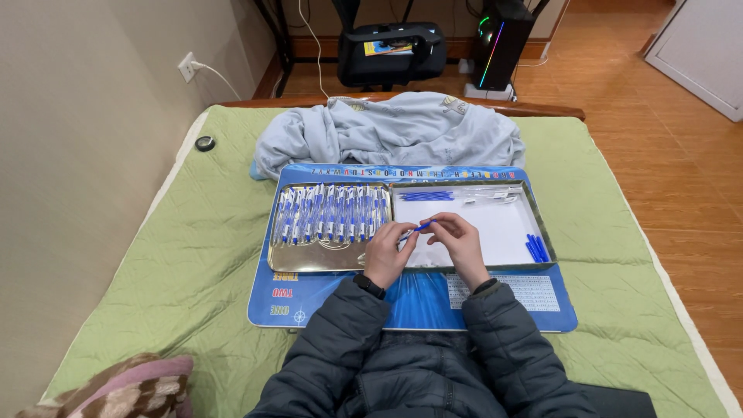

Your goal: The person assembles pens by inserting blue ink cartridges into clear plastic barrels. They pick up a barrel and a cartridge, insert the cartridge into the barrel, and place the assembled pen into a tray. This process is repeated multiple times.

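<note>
Blue pen part (423,225) pinched between both hands, angled up-right

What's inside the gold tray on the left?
The gold tray holds a row of blue-and-clear pens across its upper part. The left hand covers its near right corner, so anything there is hidden.

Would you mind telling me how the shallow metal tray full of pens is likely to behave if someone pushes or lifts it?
The metal tray looks thin and rigid, so it would probably slide easily over the smooth blue mat. The pens lie loose in a row and, being round, would likely roll and rattle together. Lifted at one end, they may well slip downhill.
</note>
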